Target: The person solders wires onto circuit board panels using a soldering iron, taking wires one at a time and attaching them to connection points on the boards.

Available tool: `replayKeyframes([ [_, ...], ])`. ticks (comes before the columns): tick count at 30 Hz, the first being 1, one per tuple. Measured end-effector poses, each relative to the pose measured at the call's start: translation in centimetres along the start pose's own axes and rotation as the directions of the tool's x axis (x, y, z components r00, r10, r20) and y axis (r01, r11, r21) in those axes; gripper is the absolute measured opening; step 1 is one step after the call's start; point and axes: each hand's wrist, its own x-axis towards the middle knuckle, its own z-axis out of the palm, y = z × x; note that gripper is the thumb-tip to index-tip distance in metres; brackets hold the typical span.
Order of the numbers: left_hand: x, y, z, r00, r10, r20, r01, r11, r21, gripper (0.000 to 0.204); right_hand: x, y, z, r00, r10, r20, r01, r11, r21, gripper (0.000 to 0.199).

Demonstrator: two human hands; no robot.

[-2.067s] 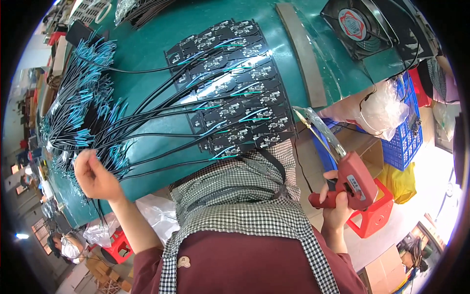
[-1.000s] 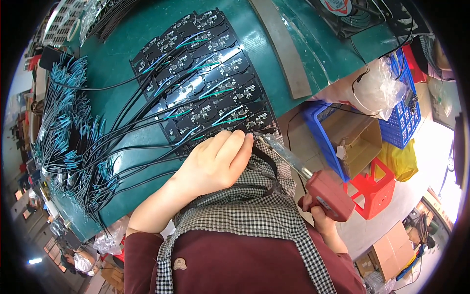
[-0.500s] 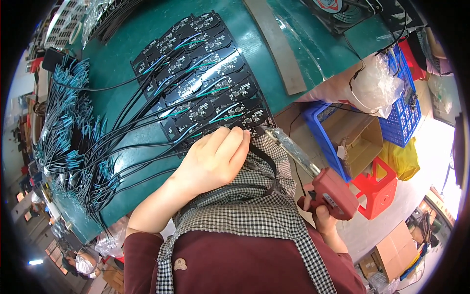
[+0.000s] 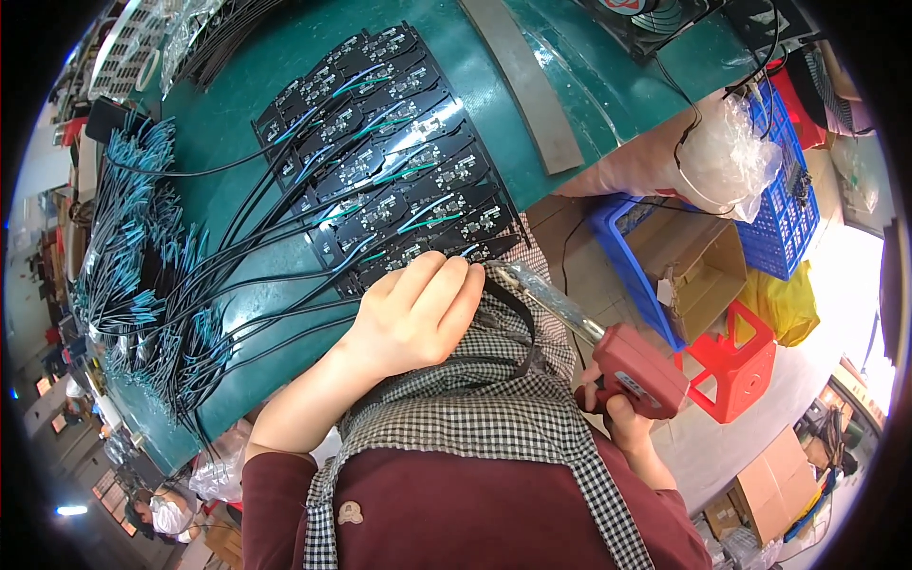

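My left hand [image 4: 410, 318] is closed in a pinch at the near edge of a panel of black circuit boards [image 4: 389, 204]. A thin black cable [image 4: 302, 338] runs in under it from the left, and a short bluish wire end shows by the fingertips. Most of what they grip is hidden. My right hand [image 4: 622, 413] is wrapped round the handle of a dark red soldering gun [image 4: 638, 370]. Its long metal barrel points up and left, the tip close beside my left fingertips. Blue and green wires lie across the other boards, joined to black cables.
A big bundle of black cables with blue ends [image 4: 142, 256] covers the left of the green table [image 4: 475, 66]. A flat grey bar [image 4: 527, 85] lies beyond the panel. To the right are a fan [image 4: 655, 19], blue crates [image 4: 784, 214], a cardboard box [image 4: 703, 275] and a red stool [image 4: 741, 366].
The soldering gun has moved left and slightly down, bringing its tip nearer my left fingertips. My left hand has shifted a little left and stays pinched.
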Motion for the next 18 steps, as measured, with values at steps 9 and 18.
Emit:
replayKeyframes([
  [9, 0.1, 0.0, 0.3, 1.0, -0.003, 0.015, 0.003, 1.0, -0.004, 0.018, -0.5, 0.9, -0.5, 0.989, 0.098, -0.108, -0.105, 0.993, -0.058, 0.055],
  [18, 0.2, -0.1, 0.3, 1.0, 0.027, 0.007, -0.027, 1.0, -0.013, 0.018, -1.6, 1.3, -1.4, 0.98, 0.168, -0.108, -0.192, 0.941, -0.28, 0.065],
])
